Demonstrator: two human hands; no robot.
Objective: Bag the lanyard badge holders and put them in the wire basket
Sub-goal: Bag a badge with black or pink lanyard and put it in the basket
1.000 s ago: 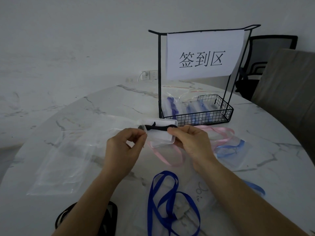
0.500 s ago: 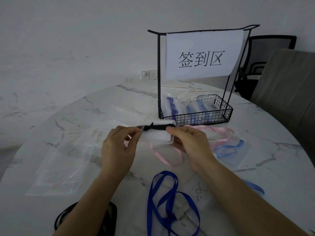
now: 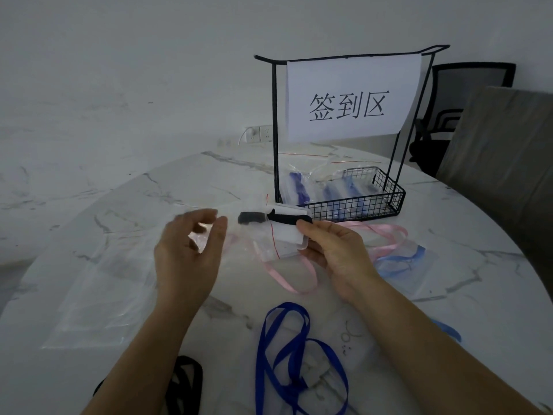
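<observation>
One badge holder (image 3: pixel 288 232) between right fingers (image 3: pixel 305 227)

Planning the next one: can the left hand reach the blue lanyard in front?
Probably yes: the left hand looks free, and the blue lanyard lies uncovered on the table beside that forearm.

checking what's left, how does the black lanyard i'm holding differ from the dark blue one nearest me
The black lanyard is bundled tight; the blue lanyard sprawls in loops. The black lanyard is in the right hand, partly bagged; the blue lanyard lies on the table. Both are ribbon.
</observation>
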